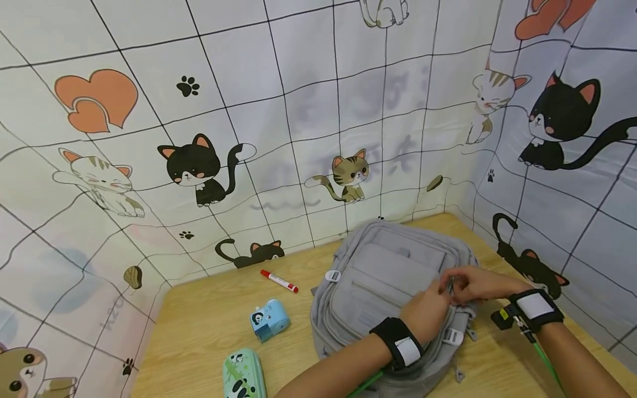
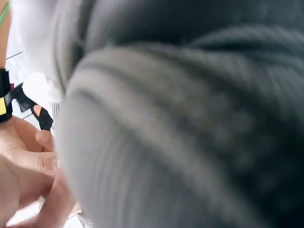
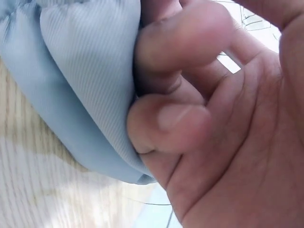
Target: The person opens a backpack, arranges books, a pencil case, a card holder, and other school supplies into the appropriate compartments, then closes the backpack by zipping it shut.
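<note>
A grey backpack (image 1: 378,287) lies on the wooden table, its front pocket facing up. Both hands meet at its right side edge. My left hand (image 1: 425,315) reaches across the bag and grips the fabric there, its fingertips mostly hidden in the head view. From the right, my right hand (image 1: 478,284) pinches the same edge, thumb and forefinger close to the left fingers. In the right wrist view its curled fingers (image 3: 166,123) press against the grey cloth (image 3: 95,71). What small part lies between the fingertips I cannot tell. Bag fabric (image 2: 142,133) fills most of the left wrist view.
Left of the backpack lie a red-and-white marker (image 1: 280,281), a blue panda-printed toy-like object (image 1: 270,319) and a green panda case (image 1: 244,373). White buckles (image 1: 453,337) sit on the bag's straps. A cat-printed cloth (image 1: 298,138) hangs behind the table (image 1: 194,331).
</note>
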A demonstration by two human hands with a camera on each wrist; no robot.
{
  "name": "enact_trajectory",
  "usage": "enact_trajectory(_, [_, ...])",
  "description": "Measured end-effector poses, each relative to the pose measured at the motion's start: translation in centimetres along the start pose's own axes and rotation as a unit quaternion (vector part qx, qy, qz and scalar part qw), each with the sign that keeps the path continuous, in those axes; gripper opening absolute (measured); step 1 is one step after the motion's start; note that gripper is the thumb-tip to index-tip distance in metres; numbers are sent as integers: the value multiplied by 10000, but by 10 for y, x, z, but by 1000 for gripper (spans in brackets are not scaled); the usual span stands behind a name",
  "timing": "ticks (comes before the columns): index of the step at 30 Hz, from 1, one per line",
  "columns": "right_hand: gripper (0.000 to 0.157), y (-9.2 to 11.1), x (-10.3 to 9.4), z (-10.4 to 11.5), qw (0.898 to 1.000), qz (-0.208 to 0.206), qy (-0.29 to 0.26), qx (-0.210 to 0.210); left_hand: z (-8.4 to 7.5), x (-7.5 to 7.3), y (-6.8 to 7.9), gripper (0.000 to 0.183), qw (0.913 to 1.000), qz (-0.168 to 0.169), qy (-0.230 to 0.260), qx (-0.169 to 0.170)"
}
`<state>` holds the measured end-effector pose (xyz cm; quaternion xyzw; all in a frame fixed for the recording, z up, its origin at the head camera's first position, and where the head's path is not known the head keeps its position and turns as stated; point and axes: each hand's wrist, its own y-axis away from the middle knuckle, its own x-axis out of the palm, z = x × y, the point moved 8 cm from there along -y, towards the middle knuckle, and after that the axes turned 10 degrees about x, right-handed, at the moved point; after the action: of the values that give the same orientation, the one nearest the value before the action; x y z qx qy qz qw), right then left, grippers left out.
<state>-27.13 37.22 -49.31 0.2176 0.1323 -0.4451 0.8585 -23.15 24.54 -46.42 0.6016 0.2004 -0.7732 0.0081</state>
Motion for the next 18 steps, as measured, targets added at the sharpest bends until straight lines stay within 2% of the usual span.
enact_trajectory(4, [26,-3,-1,-3,10000,79,-23,2,3,-2,-2,10,9988,175,-419,-179])
enact_trajectory(7, [24,-4,-3,-8,9999,43,-88,97,3,-2,-1,12,9982,264,-535,-81])
enact_trajectory(14, [16,-8,-3,-17,9995,94,-191,241,-4,-2,15,9,9992,348,-132,112])
enact_trajectory(18, [13,-9,-5,-16,9996,87,-69,248,-5,-8,25,7,9985,437,69,336])
